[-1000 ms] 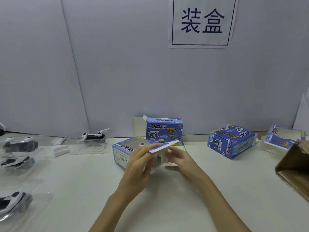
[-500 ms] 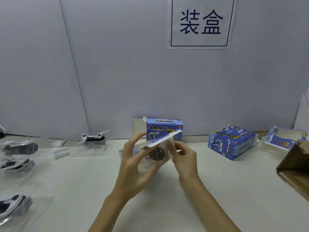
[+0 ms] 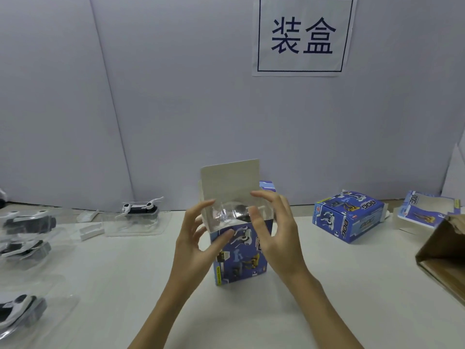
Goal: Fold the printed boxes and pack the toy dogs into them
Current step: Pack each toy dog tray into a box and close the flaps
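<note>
Item: blue printed cardboard box (image 3: 240, 255), upright on the white surface (image 3: 125, 285), top flap raised. My left hand (image 3: 198, 238) and right hand (image 3: 274, 233), fingers curled, grip a clear plastic blister tray (image 3: 226, 215) at its mouth; contents apparently a toy dog, blurred.

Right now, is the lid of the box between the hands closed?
No, the box stands upright with its lid flap raised, and a clear tray sticks out of its open top.

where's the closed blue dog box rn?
Head view, right of centre: the closed blue box lies on the table near the back wall, between the upright box in the hands and the flat unfolded box.
</note>
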Tool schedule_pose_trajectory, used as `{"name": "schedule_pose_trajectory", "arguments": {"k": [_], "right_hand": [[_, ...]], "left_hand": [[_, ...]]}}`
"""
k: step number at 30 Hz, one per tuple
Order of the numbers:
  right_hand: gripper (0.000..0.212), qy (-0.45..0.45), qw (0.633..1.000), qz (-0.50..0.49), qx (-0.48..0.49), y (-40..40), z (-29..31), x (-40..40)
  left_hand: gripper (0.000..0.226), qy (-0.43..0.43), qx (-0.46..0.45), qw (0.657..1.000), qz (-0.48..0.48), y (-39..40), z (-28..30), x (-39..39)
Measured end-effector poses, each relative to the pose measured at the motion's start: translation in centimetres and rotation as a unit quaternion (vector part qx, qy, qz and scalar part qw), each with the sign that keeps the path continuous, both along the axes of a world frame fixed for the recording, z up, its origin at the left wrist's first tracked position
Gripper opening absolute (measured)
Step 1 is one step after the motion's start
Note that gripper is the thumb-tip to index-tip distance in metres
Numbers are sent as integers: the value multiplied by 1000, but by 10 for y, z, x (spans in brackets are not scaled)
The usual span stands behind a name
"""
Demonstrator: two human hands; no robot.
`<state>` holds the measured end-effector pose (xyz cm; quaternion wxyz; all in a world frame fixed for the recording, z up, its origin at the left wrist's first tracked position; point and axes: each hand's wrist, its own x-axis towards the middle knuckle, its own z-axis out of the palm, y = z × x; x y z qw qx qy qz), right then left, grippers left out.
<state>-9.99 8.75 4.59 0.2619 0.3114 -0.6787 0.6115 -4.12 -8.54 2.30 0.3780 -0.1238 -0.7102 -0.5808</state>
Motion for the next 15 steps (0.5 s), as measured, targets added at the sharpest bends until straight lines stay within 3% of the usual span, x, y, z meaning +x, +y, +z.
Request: {"name": "schedule_pose_trajectory", "arguments": {"k": [4,7,13,15], "right_hand": [[49,-21,1000,14,13,1,-1,0],[58,-40,999,32,-7,4,0,-2],[47,-40,999,16,16,0,5,-5],[35,-44,999,20,23,-1,4,-6]], "left_hand": [[61,-34,61,997,-26,1,3,3],[58,-49,56,996,-44,3,4,5],[37,-56,-75,996,3,-3,4,6],[31,-50,-87,995,24,-2,7,3]]}}
